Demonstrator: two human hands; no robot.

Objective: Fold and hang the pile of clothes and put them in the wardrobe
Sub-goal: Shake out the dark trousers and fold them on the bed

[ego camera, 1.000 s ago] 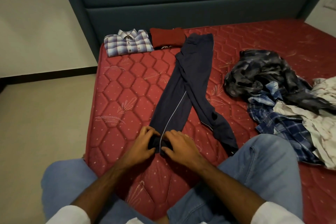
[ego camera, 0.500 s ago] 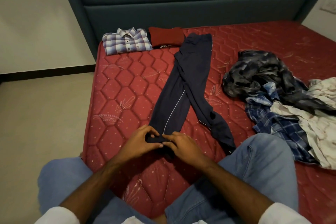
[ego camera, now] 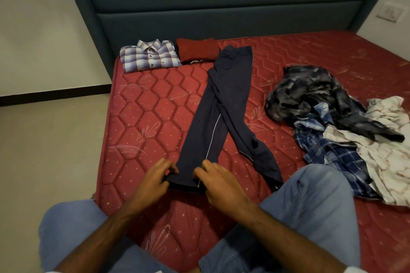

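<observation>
Navy track pants (ego camera: 224, 104) with a thin white side stripe lie lengthwise on the red mattress (ego camera: 144, 117), legs crossed, waistband toward the headboard. My left hand (ego camera: 153, 180) pinches the left corner of the near leg's hem. My right hand (ego camera: 218, 180) pinches the same hem at its right side, by the stripe. The other leg trails off to the right toward my knee. A heap of unfolded clothes (ego camera: 346, 122) lies at the right: a dark patterned piece, a blue plaid shirt, a white garment.
A folded plaid shirt (ego camera: 149, 56) and a folded red garment (ego camera: 197, 50) rest by the grey headboard (ego camera: 221, 6). My knees in blue jeans (ego camera: 310, 201) sit at the mattress's near edge. Beige floor (ego camera: 48, 150) runs along the left. A wall switch (ego camera: 390, 12) is at upper right.
My hands have spread apart along the leg's hem, which now lies flatter and wider between them; before, they were bunched together over it.
</observation>
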